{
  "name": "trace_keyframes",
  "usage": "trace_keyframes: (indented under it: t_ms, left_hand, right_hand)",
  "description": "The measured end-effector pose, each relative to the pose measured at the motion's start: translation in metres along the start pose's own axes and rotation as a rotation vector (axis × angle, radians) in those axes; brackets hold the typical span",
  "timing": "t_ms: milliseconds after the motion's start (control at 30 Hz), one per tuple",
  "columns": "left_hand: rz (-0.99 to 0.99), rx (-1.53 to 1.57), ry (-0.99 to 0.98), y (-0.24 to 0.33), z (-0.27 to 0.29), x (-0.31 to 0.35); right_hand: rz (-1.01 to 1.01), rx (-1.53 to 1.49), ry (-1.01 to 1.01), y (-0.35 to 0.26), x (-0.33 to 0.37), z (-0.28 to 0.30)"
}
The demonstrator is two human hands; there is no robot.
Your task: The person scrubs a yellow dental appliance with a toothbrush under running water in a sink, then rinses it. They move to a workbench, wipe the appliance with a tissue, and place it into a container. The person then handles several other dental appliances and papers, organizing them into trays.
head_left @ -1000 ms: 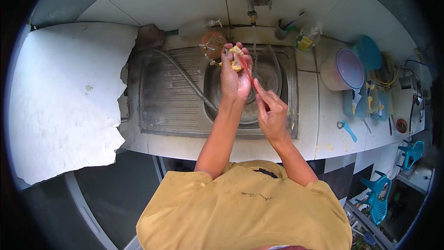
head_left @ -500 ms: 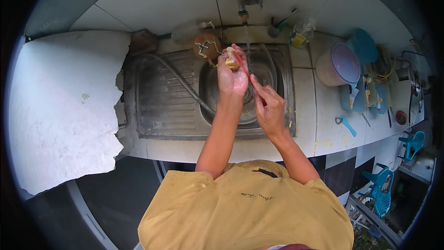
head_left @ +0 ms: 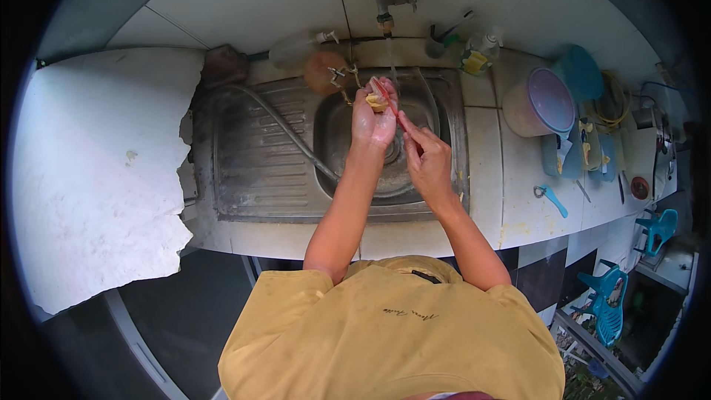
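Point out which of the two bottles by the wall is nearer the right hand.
The bottle with the yellow label, right of the small cup; the pale bottle stands farther from the right hand, behind the drainboard.

Over the sink (head_left: pixel 337 130), the left grip (head_left: pixel 374 122) partly hides a yellow piece (head_left: pixel 376 102); the right grip (head_left: pixel 428 161) covers one end of a red brush (head_left: pixel 384 93), bristles indistinct. Right of the sink, what the tubs (head_left: pixel 551 159) hold is too small to tell. Below the sink, the lower edge cuts off the shirt (head_left: pixel 392 337).
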State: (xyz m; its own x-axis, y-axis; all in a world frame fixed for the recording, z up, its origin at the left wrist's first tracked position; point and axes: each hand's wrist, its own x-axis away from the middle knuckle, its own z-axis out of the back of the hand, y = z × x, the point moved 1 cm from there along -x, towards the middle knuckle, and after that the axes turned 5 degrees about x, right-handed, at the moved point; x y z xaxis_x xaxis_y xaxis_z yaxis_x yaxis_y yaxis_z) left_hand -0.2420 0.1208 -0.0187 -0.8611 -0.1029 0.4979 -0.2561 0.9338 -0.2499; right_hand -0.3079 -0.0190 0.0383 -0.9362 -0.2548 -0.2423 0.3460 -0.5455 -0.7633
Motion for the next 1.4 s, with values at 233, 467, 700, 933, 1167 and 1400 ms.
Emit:
trace_keyframes:
  t_ms: [233,467,700,933,1167,1400]
  left_hand:
    - [0.073,-0.17,0.12,0.019,0.063,-0.123]
    - [0.057,-0.309,0.344,0.007,0.12,-0.172]
    - [0.233,-0.29,0.126,0.017,0.137,-0.132]
    - [0.099,-0.2,0.183,0.022,0.133,-0.128]
    - [0.044,-0.335,-0.004,0.04,0.158,-0.14]
    - [0.168,-0.329,0.579,0.023,0.179,-0.168]
  right_hand:
    - [-0.317,0.006,-0.133,0.078,0.049,0.017]
    - [-0.452,-0.068,-0.107,0.102,0.09,0.041]
    - [-0.454,-0.189,-0.151,0.098,0.074,0.022]
    - [-0.696,-0.486,-0.349,0.108,-0.018,-0.03]
    - [-0.743,-0.49,-0.368,0.119,-0.043,-0.058]
    - [-0.312,0.237,-0.068,0.132,-0.032,0.004]
